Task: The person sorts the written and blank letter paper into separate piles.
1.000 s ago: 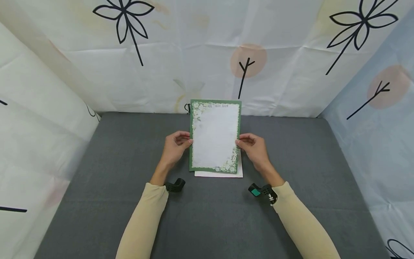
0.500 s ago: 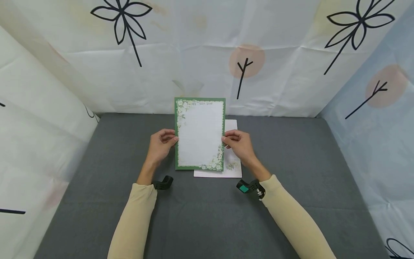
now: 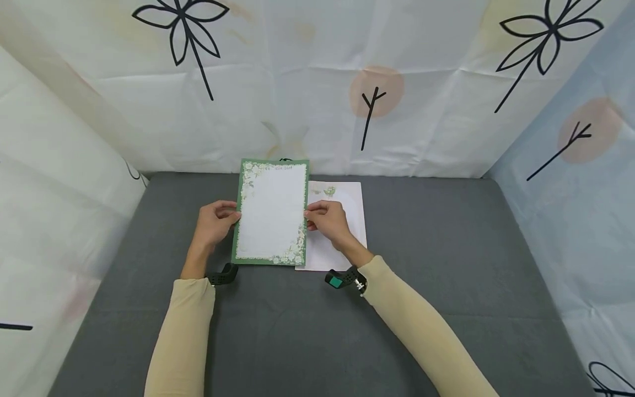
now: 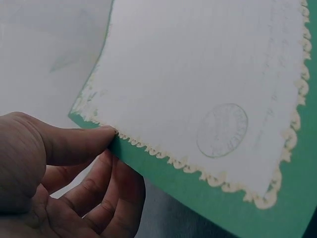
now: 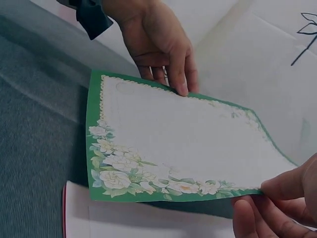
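A sheet of paper [image 3: 272, 215] with a green border and white flowers is held up over the table by both hands. My left hand [image 3: 214, 225] pinches its left edge, thumb on top and fingers beneath, as the left wrist view shows with the thumb [image 4: 84, 144]. At the opposite edge my right hand [image 3: 328, 220] pinches it the same way. In the right wrist view the sheet [image 5: 173, 134] bends slightly, with flowers along its near edge. Under its right part lies a white sheet or pad [image 3: 342, 231] with a small green print, partly covered; its side shows red [image 5: 64, 210].
A grey cloth covers the table [image 3: 307, 331]. Pale printed curtains [image 3: 297, 82] stand along the back and both sides. Each wrist wears a black camera mount [image 3: 223, 274].
Both hands have carried the green-bordered sheet to the left, and it has come down a little since half a second ago. More of the white sheet beneath is uncovered.
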Demonstrator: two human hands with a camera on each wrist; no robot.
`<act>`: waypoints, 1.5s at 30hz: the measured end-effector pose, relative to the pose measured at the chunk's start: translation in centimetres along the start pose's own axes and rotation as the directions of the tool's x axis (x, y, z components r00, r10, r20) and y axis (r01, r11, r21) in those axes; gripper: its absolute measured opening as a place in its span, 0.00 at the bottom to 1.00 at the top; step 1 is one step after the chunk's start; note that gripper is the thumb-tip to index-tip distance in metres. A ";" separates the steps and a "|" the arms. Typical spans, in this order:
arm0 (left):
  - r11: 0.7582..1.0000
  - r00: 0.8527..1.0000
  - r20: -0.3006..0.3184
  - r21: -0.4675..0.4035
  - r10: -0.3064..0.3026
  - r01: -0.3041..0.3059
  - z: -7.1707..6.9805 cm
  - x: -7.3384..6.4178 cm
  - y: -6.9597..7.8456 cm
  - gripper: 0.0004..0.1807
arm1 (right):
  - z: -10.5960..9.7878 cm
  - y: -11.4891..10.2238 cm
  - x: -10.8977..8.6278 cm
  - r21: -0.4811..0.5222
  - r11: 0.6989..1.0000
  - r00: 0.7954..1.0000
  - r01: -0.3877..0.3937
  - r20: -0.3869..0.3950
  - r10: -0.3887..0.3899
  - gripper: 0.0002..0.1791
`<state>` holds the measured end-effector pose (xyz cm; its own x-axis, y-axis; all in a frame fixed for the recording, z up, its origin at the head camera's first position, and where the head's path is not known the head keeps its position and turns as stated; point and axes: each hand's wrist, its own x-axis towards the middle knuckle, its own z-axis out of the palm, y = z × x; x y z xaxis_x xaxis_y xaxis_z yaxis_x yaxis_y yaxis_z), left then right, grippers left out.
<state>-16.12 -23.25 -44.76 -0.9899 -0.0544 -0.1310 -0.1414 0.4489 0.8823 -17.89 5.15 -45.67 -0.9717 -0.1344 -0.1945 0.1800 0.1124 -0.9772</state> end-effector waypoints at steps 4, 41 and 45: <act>0.998 0.999 0.003 0.045 -0.052 0.052 -0.8 0.2 -0.7 0.20 | 1.8 0.2 0.6 -0.058 0.998 1.000 -0.018 -0.002 0.018 0.09; 0.936 0.970 -0.177 0.282 -0.167 0.213 -1.6 0.7 -3.4 0.25 | 7.1 0.5 2.0 -0.593 0.803 0.998 0.060 0.051 -0.037 0.09; 0.929 0.966 -0.192 0.293 -0.172 0.224 -1.5 0.7 -3.4 0.25 | 7.2 0.6 2.0 -0.615 0.783 0.995 0.095 0.055 -0.078 0.26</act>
<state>-16.34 -26.11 -47.14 -0.9342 -0.3012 -0.1913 -0.3498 0.6666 0.6582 -18.56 -2.18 -47.29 -0.9728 -0.1968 -0.1219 -0.0460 0.6805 -0.7313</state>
